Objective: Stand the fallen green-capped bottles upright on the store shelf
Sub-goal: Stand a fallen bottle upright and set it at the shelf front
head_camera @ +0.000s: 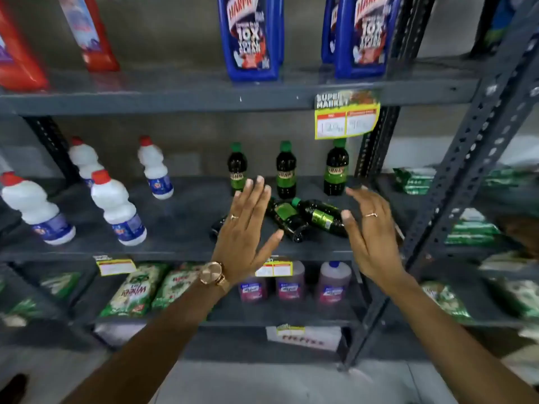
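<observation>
Both hands reach toward the middle shelf (180, 246) of a grey metal rack, empty and with their fingers spread wide. The left hand (248, 225) hovers palm-down over the fallen bottles, a ring on one finger and a gold watch (212, 274) at the wrist; the right hand (369, 228) is turned edge-on, palm facing left, just beside the rightmost fallen bottle, though contact with it cannot be judged. Two fallen green-capped bottles show clearly between the hands: one fallen bottle (320, 215) lies on its side, long axis running left to right, green cap pointing left and slightly back, and a second fallen bottle (287, 218) lies against it, angled diagonally with its base toward the shelf's front edge. A third dark bottle (217, 227) lies mostly hidden under the left hand, so its direction is unclear. Behind them three upright green-capped bottles (286, 170) stand in a row near the back, caps up. Further left on the same shelf stand white bottles with red caps (116, 208). A yellow price tag (345, 118) hangs from the shelf above
</observation>
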The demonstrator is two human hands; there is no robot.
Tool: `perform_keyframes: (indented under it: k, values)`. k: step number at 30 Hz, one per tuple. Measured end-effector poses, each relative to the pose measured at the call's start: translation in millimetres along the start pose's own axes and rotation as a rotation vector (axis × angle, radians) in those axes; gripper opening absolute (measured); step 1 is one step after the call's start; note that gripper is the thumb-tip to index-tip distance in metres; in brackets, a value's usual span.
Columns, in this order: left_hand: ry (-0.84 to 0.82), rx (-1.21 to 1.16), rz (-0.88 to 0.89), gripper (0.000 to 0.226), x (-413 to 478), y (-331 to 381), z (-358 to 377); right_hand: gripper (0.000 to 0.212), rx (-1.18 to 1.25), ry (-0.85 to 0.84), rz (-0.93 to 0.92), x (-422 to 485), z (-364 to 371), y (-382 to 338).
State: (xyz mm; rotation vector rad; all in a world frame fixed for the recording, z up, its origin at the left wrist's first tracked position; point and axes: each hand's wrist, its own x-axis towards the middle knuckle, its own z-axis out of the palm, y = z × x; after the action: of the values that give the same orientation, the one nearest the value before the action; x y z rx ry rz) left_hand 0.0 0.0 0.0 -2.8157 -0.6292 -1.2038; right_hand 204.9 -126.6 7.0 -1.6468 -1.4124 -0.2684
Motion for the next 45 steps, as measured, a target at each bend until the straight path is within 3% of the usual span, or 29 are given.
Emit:
perform_keyframes:
  k: [3,6,10,13,17,21,23,25,29,32,34,38,42,45]
  values:
    - [-0.173,-0.017,-0.142,0.064,-12.2,-15.1,36.9,0.049,-0.050,-0.157,0.155,0.2,15.4,35.2]
    - [-0.358,-0.030,-0.273,0.059,-18.8,-24.9,73.8,0.070,-0.119,-0.398,0.323,14.8,31.5,63.1]
    - [-0.472,-0.020,-0.390,0.047,-15.5,-40.3,109.4,0.092,-0.285,-0.668,0.425,47.9,52.2,93.8]
    - [-0.511,0.028,-0.462,0.046,-11.9,-53.2,130.3,0.082,-0.392,-0.885,0.460,71.7,70.5,113.4]
    - [-0.506,0.093,-0.431,0.056,-12.1,-64.2,150.2,0.065,-0.393,-0.928,0.476,102.1,87.2,136.0]
    - [-0.461,0.112,-0.427,0.058,-20.5,-69.6,164.0,0.076,-0.362,-1.011,0.516,114.0,102.0,151.2]
    - [-0.452,0.124,-0.422,0.057,-20.6,-71.8,167.2,0.081,-0.318,-0.981,0.554,113.1,108.2,158.8]
    - [-0.449,0.129,-0.404,0.057,-20.8,-73.3,167.8,0.067,-0.259,-0.894,0.590,107.4,105.3,161.1]
    - [-0.460,0.184,-0.385,0.058,-21.9,-75.4,169.2,0.045,0.062,-0.440,0.619,89.8,105.7,165.5]
    - [-0.455,0.211,-0.419,0.058,-23.2,-76.7,173.1,0.064,0.247,-0.101,0.681,79.4,117.0,159.9]
    - [-0.439,0.201,-0.439,0.057,-23.4,-78.5,175.7,0.076,0.298,0.034,0.716,73.4,124.2,156.7]
    - [-0.403,0.198,-0.456,0.056,-24.7,-79.2,180.2,0.086,0.401,0.081,0.680,60.0,129.4,161.6]
    - [-0.355,0.201,-0.450,0.056,-26.8,-80.0,182.0,0.077,0.421,0.003,0.641,48.3,129.0,178.0]
    - [-0.334,0.195,-0.453,0.056,-27.6,-80.2,183.0,0.076,0.387,0.034,0.654,46.2,131.0,176.7]
